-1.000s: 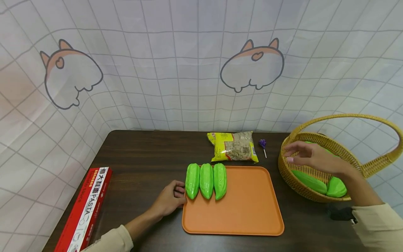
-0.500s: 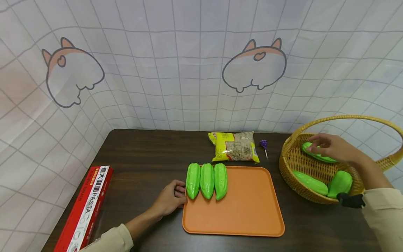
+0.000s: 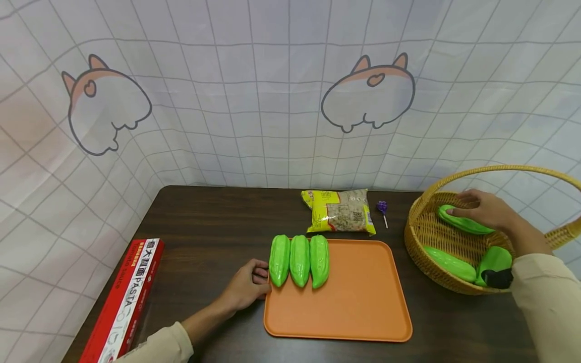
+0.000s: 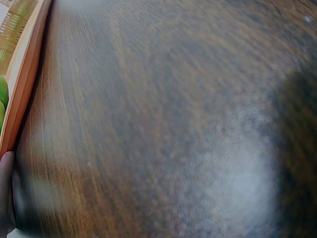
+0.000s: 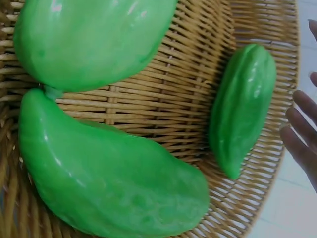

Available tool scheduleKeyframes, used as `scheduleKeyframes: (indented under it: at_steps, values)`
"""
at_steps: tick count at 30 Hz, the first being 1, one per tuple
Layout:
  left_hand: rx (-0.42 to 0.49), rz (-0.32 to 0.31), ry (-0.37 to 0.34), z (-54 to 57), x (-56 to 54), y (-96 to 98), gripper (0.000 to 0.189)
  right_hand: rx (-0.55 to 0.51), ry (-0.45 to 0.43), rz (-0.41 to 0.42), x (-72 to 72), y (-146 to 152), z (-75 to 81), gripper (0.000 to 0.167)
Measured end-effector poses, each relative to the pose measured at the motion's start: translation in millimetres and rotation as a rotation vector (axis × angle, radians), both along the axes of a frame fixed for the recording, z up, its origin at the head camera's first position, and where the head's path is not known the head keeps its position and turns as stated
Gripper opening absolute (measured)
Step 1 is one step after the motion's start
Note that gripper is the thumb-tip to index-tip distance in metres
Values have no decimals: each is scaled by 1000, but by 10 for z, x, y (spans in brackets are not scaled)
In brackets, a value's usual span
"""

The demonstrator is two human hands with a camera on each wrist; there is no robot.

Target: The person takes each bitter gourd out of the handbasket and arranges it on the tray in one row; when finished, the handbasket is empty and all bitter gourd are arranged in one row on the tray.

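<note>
My left hand (image 3: 247, 285) grips the left rim of the orange tray (image 3: 345, 312), with its fingers bent; in the left wrist view, a finger (image 4: 6, 186) meets the tray's outer wall. On the tray, three glossy green ridged gourds (image 3: 299, 261) lie side by side. At the right, my right hand (image 3: 487, 209) reaches over the wicker basket (image 3: 419, 252), overlapping a ridged green gourd (image 3: 467, 222) in the head view. Seen from the right wrist, its fingers (image 5: 302, 119) are spread and apart from that gourd. Two more green pieces, one smooth (image 5: 94, 39) and one curved (image 5: 114, 173), lie in the basket.
Behind the tray lies a yellow packaged bag (image 3: 340, 212), with a purple lollipop (image 3: 382, 206) to its right. A red pasta box (image 3: 122, 300) lies at the table's left edge. The tall basket handle (image 3: 504, 169) arches above my right hand.
My right hand has moved from the basket's left side rightward and down over the ridged gourd at the back. The left hand and the three gourds on the tray stay put.
</note>
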State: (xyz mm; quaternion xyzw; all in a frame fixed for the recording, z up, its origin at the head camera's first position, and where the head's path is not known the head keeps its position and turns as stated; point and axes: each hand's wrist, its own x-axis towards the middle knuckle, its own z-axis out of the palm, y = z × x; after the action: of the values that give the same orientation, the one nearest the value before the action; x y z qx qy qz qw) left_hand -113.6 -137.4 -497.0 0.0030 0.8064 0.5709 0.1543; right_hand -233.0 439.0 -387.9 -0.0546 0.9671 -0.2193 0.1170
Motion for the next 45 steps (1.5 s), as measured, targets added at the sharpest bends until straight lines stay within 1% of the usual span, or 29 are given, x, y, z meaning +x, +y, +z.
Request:
scheduleKeyframes:
  at_steps: [4,11,18,25,31,39,45]
  values:
    - [4,2,-2,24,9,6,55,26,-21,-4,-22,50,-85,86]
    - [2,8,-9,31,4,8,55,47,-41,2,-42,101,-179,85]
    - [-8,6,-15,10,-15,4,55,48,-26,30,-56,125,-212,80]
    - [-5,6,-16,-4,-16,-3,55,60,-9,83,-76,110,-275,69]
    - [-8,7,-15,-11,-6,1,55,71,-19,99,-82,102,-319,70]
    - [-7,10,-20,-11,3,6,55,63,-59,112,-82,109,-339,71]
    - [-11,9,-20,1,-5,7,55,78,-68,105,-94,106,-344,72]
